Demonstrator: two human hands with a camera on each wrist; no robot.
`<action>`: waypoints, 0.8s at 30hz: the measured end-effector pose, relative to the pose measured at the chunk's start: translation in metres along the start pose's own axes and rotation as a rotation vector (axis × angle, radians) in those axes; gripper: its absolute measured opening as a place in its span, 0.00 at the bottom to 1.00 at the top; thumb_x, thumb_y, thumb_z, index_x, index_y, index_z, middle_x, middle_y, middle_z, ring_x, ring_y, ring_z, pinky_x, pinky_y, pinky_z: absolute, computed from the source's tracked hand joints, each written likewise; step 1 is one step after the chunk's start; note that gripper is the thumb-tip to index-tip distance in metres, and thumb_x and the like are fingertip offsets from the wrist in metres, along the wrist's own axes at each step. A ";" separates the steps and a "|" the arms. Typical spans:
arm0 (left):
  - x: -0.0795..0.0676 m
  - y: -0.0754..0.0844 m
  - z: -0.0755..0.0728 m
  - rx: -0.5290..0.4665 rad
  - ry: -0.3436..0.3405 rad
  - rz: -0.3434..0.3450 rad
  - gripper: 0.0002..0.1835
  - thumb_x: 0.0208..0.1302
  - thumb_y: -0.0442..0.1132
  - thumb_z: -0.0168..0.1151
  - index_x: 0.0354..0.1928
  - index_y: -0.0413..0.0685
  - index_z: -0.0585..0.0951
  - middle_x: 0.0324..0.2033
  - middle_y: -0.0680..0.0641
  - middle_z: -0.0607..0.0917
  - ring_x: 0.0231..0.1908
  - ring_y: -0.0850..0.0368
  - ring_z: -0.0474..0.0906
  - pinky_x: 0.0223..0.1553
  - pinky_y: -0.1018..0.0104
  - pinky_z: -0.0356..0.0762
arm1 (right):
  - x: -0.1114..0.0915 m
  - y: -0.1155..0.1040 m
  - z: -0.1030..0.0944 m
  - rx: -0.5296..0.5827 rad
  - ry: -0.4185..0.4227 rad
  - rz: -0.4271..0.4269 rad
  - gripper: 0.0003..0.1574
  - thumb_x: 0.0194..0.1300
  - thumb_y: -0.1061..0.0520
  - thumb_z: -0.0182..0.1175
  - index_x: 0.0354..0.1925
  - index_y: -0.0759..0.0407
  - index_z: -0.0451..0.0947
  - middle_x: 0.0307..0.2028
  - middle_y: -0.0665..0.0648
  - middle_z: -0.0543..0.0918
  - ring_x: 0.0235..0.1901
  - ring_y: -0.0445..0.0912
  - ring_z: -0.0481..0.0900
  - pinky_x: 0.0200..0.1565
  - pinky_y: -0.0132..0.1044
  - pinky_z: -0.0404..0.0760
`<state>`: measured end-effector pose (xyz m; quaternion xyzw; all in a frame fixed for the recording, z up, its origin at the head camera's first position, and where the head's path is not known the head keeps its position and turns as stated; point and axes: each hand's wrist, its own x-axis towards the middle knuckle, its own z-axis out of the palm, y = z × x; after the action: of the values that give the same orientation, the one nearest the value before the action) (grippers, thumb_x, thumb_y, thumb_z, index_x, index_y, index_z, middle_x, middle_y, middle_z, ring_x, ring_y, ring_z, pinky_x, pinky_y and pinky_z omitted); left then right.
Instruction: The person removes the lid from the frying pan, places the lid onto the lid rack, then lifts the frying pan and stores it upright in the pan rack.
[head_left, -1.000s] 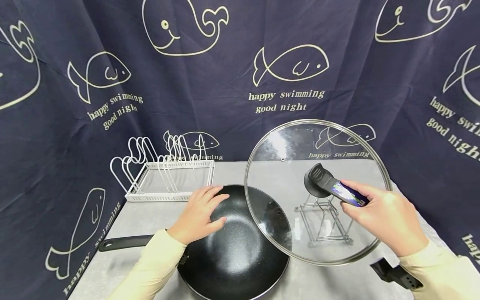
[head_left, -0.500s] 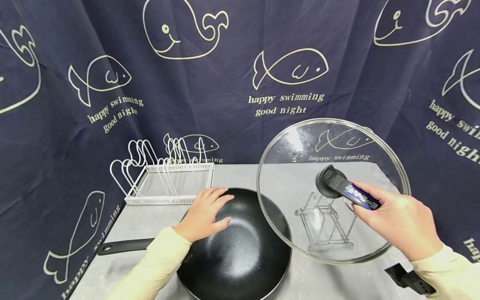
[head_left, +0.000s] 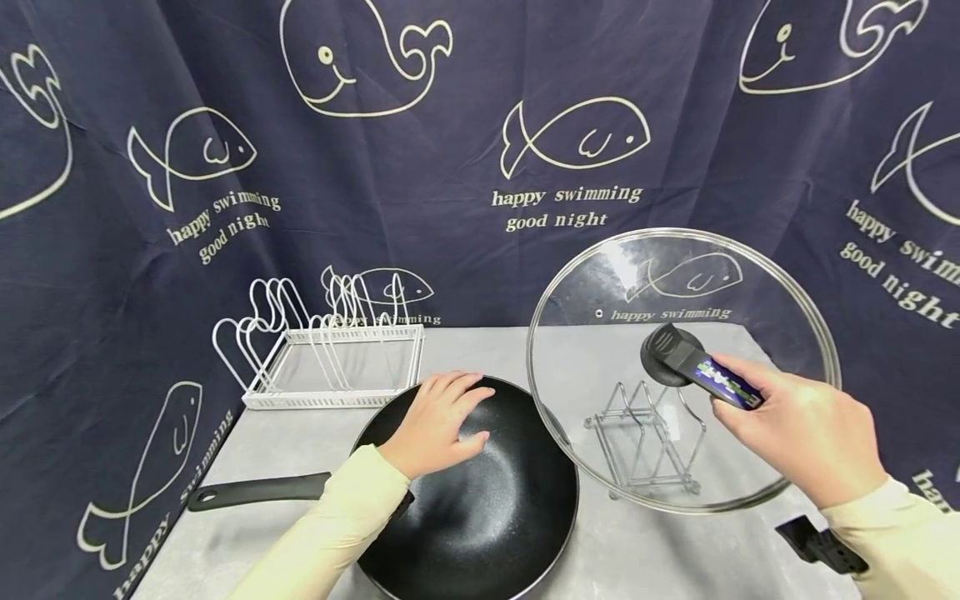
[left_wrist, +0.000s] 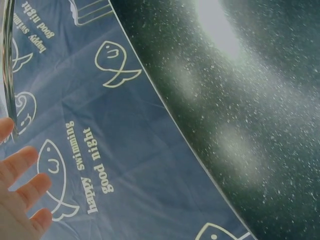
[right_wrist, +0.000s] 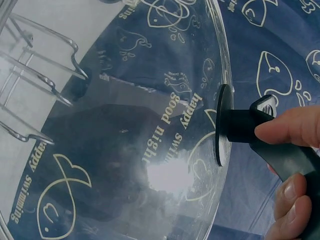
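My right hand [head_left: 806, 425] grips the black handle [head_left: 712, 375] of a round glass pan lid [head_left: 570, 367]. The lid is held up and tilted, with a small metal rack [head_left: 645, 483] showing through the glass. In the right wrist view, thumb and fingers wrap the lid handle [right_wrist: 290, 155]. A black wok [head_left: 480, 533] sits on the table at the front, its long handle [head_left: 255, 492] pointing left. Over the wok's left side hovers my left hand [head_left: 435, 425], fingers spread and holding nothing. The left wrist view shows its fingertips [left_wrist: 30, 192] beside the wok's speckled inner surface [left_wrist: 240, 100].
A white wire rack [head_left: 330, 400] with upright loops and a tray base stands at the back left of the grey table [head_left: 472, 350]. Behind and at both sides hangs a dark blue curtain [head_left: 450, 167] printed with fish and whales.
My right hand has carried the lid to the right, away from over the wok and across the metal rack. My left hand has shifted slightly right above the wok.
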<state>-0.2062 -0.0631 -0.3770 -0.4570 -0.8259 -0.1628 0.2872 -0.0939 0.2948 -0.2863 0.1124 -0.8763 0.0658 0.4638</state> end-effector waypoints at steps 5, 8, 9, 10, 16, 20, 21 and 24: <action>0.009 0.001 0.000 0.001 -0.006 0.009 0.27 0.49 0.46 0.67 0.52 0.44 0.78 0.52 0.41 0.79 0.53 0.44 0.73 0.53 0.51 0.67 | 0.001 0.001 -0.004 0.001 -0.048 0.051 0.23 0.43 0.50 0.55 0.39 0.53 0.85 0.11 0.56 0.76 0.07 0.54 0.64 0.09 0.42 0.53; 0.016 0.003 -0.001 -0.012 -0.019 0.019 0.26 0.50 0.46 0.66 0.52 0.44 0.78 0.52 0.40 0.79 0.53 0.44 0.73 0.53 0.50 0.67 | 0.000 0.002 -0.007 -0.002 -0.070 0.075 0.23 0.39 0.52 0.59 0.39 0.52 0.85 0.11 0.55 0.75 0.07 0.54 0.64 0.09 0.42 0.53; 0.018 0.004 -0.001 -0.017 -0.023 0.023 0.26 0.50 0.46 0.66 0.52 0.44 0.78 0.52 0.40 0.79 0.53 0.44 0.73 0.54 0.50 0.67 | 0.000 0.002 -0.008 -0.004 -0.069 0.077 0.23 0.39 0.52 0.58 0.38 0.52 0.85 0.11 0.55 0.75 0.07 0.54 0.64 0.09 0.42 0.53; 0.019 0.004 -0.001 -0.020 -0.032 0.024 0.25 0.51 0.47 0.65 0.52 0.44 0.79 0.52 0.40 0.79 0.53 0.44 0.73 0.54 0.50 0.67 | -0.001 0.003 -0.008 -0.005 -0.065 0.072 0.23 0.39 0.52 0.58 0.38 0.53 0.85 0.11 0.55 0.75 0.07 0.54 0.64 0.09 0.42 0.53; 0.023 0.008 -0.002 -0.044 -0.115 -0.011 0.25 0.54 0.49 0.63 0.53 0.46 0.79 0.53 0.42 0.79 0.55 0.44 0.72 0.55 0.51 0.65 | -0.001 0.006 -0.011 -0.013 -0.057 0.077 0.23 0.39 0.52 0.57 0.37 0.55 0.85 0.12 0.56 0.77 0.08 0.54 0.66 0.09 0.43 0.54; 0.023 0.010 -0.004 -0.074 -0.154 -0.061 0.26 0.54 0.49 0.63 0.54 0.45 0.78 0.53 0.43 0.79 0.55 0.44 0.71 0.56 0.51 0.65 | -0.002 0.007 -0.013 -0.014 -0.064 0.102 0.24 0.37 0.53 0.59 0.37 0.56 0.85 0.13 0.58 0.78 0.09 0.57 0.67 0.09 0.45 0.55; 0.024 0.011 -0.005 -0.080 -0.158 -0.071 0.26 0.54 0.49 0.63 0.55 0.45 0.78 0.53 0.43 0.79 0.56 0.43 0.71 0.57 0.51 0.64 | -0.003 0.007 -0.014 -0.016 -0.064 0.108 0.24 0.37 0.53 0.59 0.37 0.56 0.85 0.13 0.58 0.78 0.09 0.58 0.67 0.09 0.45 0.55; 0.025 0.012 -0.007 -0.108 -0.153 -0.095 0.27 0.54 0.48 0.63 0.55 0.44 0.78 0.53 0.44 0.80 0.56 0.43 0.71 0.57 0.50 0.64 | -0.003 0.007 -0.015 -0.018 -0.061 0.121 0.24 0.37 0.52 0.59 0.38 0.56 0.86 0.13 0.59 0.77 0.09 0.59 0.66 0.09 0.46 0.55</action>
<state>-0.2042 -0.0443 -0.3561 -0.4432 -0.8561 -0.1854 0.1904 -0.0822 0.3056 -0.2806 0.0571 -0.8957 0.0823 0.4332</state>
